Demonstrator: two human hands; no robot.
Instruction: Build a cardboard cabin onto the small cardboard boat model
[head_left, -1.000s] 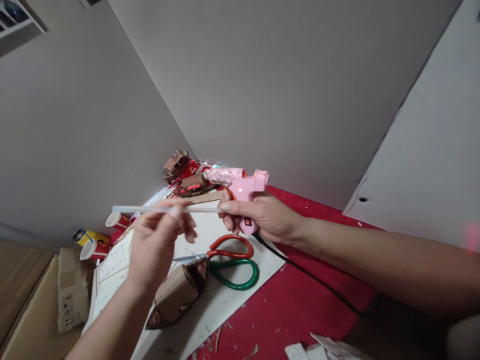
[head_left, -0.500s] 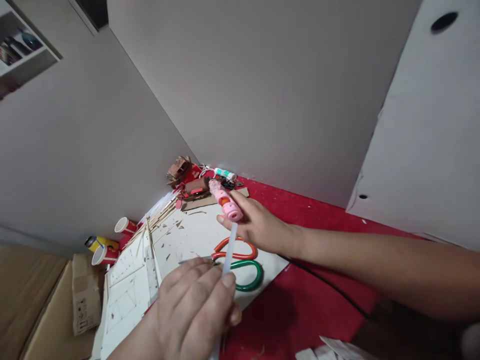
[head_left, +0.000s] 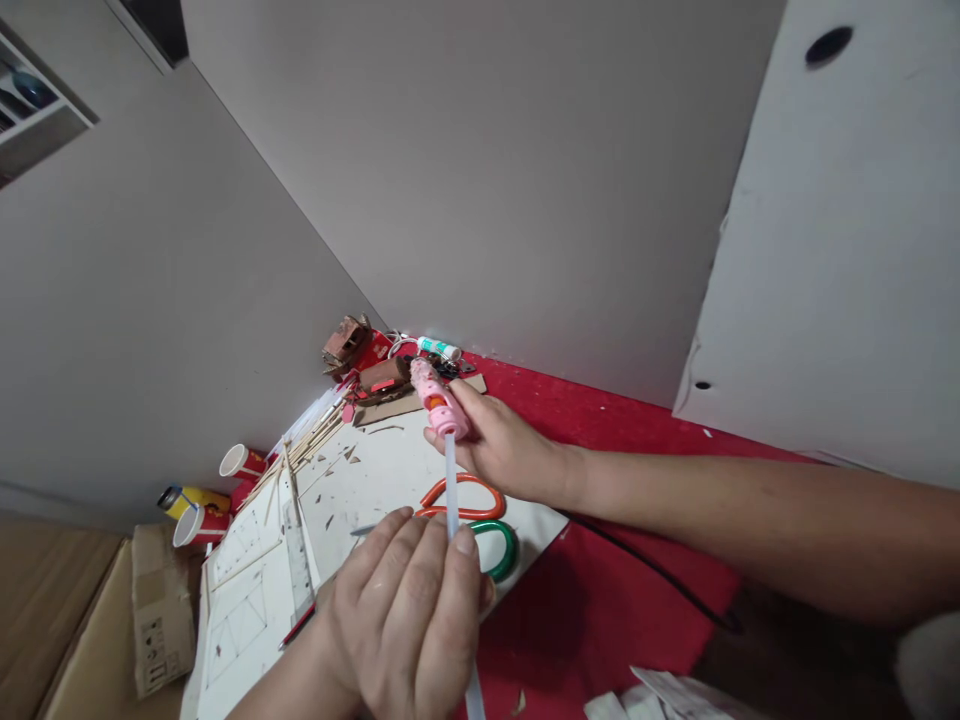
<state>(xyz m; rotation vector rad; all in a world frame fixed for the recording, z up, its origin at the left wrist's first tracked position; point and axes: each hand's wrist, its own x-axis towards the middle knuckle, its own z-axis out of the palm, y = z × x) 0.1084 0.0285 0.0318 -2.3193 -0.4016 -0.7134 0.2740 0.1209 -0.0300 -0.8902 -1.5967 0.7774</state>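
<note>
My right hand (head_left: 510,445) is wrapped round a pink hot glue gun (head_left: 441,405), its back end turned toward me and its nozzle pointing away. A long translucent glue stick (head_left: 451,485) meets the hole at the gun's back end. My left hand (head_left: 412,610) is closed round the stick lower down, and the stick's tail (head_left: 474,695) shows below the hand. Beneath the stick lie scissors with an orange handle loop (head_left: 480,497) and a green handle loop (head_left: 506,550) on a white board (head_left: 405,455). My left hand hides part of the scissors.
Thin wooden sticks (head_left: 319,435), a ruler (head_left: 298,560) and drawn sheets (head_left: 240,615) lie left. Paper cups (head_left: 244,462) stand beyond them. Brown models (head_left: 349,345) and a white-green tube (head_left: 439,348) sit at the back. A black cord (head_left: 660,570) crosses the red table (head_left: 570,620). Cardboard boxes (head_left: 161,610) stand left.
My left hand has brought the glue stick's tip up to the glue gun's back end; a gap showed there before. The view has shifted slightly.
</note>
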